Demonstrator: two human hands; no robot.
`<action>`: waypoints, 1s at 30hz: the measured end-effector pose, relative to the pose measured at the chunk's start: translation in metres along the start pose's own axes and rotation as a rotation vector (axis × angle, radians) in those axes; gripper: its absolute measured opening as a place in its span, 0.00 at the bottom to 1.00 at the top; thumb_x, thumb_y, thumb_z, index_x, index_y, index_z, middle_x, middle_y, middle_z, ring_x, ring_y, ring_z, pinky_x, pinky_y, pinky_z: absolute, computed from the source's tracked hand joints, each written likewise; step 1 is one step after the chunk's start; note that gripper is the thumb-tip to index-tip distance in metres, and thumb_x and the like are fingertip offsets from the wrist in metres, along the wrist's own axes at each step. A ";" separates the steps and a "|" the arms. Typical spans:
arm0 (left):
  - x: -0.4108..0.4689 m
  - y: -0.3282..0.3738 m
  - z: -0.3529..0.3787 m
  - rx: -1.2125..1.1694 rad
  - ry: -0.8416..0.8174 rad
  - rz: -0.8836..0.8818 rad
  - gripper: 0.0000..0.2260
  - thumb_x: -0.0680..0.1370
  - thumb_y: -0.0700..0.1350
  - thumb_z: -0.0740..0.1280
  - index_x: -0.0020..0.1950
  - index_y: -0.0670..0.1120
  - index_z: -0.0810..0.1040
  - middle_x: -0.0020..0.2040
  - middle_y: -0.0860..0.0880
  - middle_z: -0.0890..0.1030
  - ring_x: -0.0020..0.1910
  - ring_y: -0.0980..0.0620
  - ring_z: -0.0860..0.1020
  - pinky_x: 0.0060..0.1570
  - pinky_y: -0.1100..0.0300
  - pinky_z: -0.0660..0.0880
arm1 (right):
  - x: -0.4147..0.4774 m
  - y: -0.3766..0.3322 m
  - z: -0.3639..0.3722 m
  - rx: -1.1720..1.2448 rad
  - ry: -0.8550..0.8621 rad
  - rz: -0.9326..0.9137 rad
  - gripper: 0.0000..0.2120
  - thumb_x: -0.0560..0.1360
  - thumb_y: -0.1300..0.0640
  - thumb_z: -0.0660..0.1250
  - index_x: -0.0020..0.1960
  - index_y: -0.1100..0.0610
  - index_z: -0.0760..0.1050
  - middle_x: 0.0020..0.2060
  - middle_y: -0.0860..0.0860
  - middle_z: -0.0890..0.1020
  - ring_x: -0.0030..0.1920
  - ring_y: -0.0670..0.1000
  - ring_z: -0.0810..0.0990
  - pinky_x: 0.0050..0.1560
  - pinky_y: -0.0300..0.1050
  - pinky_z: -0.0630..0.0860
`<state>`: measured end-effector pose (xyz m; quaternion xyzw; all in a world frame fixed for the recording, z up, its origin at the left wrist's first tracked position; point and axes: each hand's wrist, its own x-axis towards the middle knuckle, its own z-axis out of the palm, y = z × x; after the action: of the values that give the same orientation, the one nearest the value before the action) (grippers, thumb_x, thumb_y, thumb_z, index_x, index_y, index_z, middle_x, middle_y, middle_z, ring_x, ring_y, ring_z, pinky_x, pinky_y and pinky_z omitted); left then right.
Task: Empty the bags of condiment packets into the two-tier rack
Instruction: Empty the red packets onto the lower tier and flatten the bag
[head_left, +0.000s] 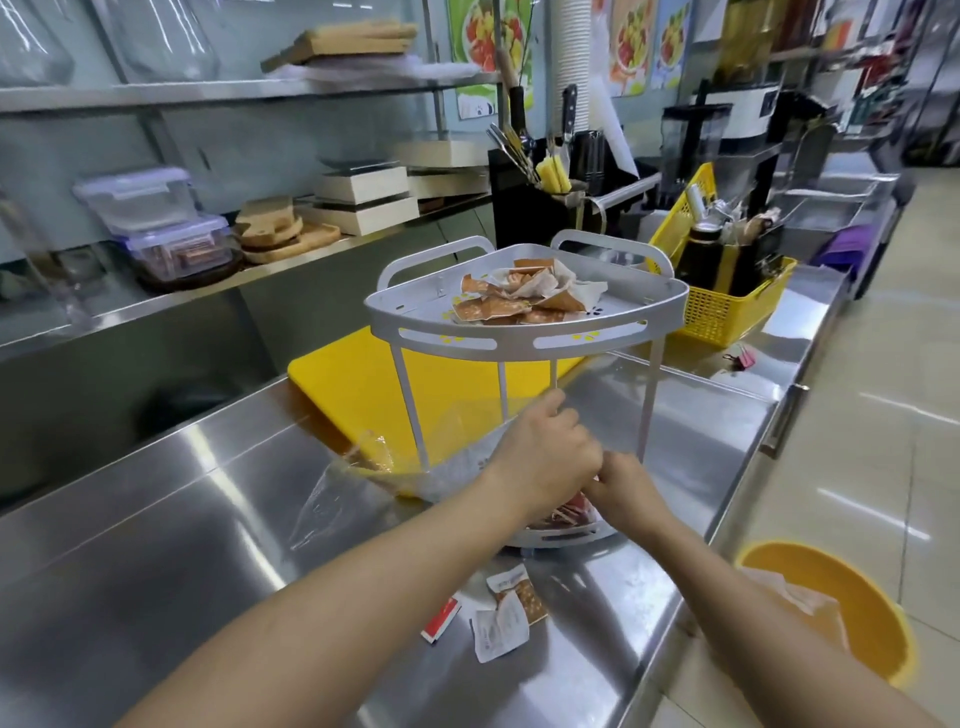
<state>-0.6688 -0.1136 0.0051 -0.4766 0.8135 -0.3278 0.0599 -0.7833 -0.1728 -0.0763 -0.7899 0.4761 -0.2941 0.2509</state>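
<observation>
Condiment packets (519, 304) are lying heaped on the top tier of the two-tier rack (524, 339), red packets (569, 512) in its bottom tier. My left grip (545, 457) is clamping the clear plastic bag (353, 478) over that bottom tier. My right grip (626, 488) is curling against it; I cannot tell whether it is holding anything. Loose packets (501, 623) are lying on the bench (208, 519).
</observation>
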 end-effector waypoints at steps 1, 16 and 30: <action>0.001 -0.002 -0.003 0.005 -0.007 -0.020 0.05 0.60 0.42 0.66 0.25 0.51 0.77 0.23 0.55 0.78 0.27 0.57 0.76 0.41 0.66 0.72 | 0.001 0.002 0.004 0.061 0.036 0.011 0.15 0.66 0.53 0.61 0.20 0.52 0.70 0.19 0.48 0.76 0.25 0.47 0.71 0.29 0.44 0.60; -0.002 -0.035 0.028 -0.114 0.169 -0.319 0.09 0.57 0.36 0.71 0.28 0.49 0.78 0.24 0.51 0.78 0.27 0.51 0.76 0.35 0.64 0.72 | 0.022 0.037 -0.018 0.059 0.225 0.057 0.08 0.70 0.59 0.71 0.49 0.60 0.83 0.44 0.60 0.85 0.45 0.59 0.82 0.47 0.53 0.77; -0.049 -0.016 0.094 -0.652 -0.270 -0.903 0.43 0.66 0.68 0.65 0.73 0.52 0.49 0.73 0.47 0.59 0.71 0.43 0.61 0.63 0.43 0.65 | 0.022 0.036 -0.017 -0.436 0.116 -0.164 0.07 0.73 0.57 0.66 0.45 0.57 0.83 0.42 0.55 0.85 0.47 0.60 0.80 0.46 0.49 0.73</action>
<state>-0.5922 -0.1239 -0.0696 -0.8084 0.5734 0.0108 -0.1326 -0.8086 -0.2098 -0.0836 -0.8432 0.4763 -0.2483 0.0220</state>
